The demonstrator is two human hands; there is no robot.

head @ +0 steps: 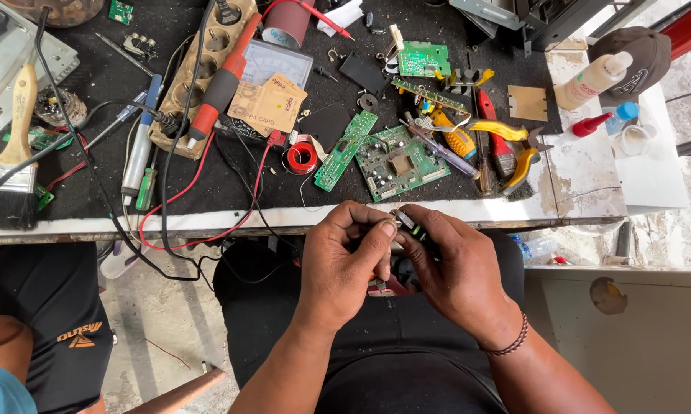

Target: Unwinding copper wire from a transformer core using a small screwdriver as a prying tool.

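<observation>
Both hands working over lap, just below bench edge (pixel 468 211). Left hand (pixel 341 264) & right hand (pixel 456 268) pinching closed on small green-and-metal part (pixel 403 221) btwn fingertips; exact type too small to tell. Green circuit board (pixel 397 162) lying on bench w/ yellow pliers (pixel 514 149). White squeeze bottle (pixel 594 79) lying at right, contents not visible.

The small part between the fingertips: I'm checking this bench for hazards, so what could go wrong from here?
1. The small part is pinched by the left hand and right hand beyond the bench edge, over the lap; a slip could drop it to the floor.
2. The red and black leads loop off the bench edge beside the left forearm and could snag, dragging the probe.
</observation>
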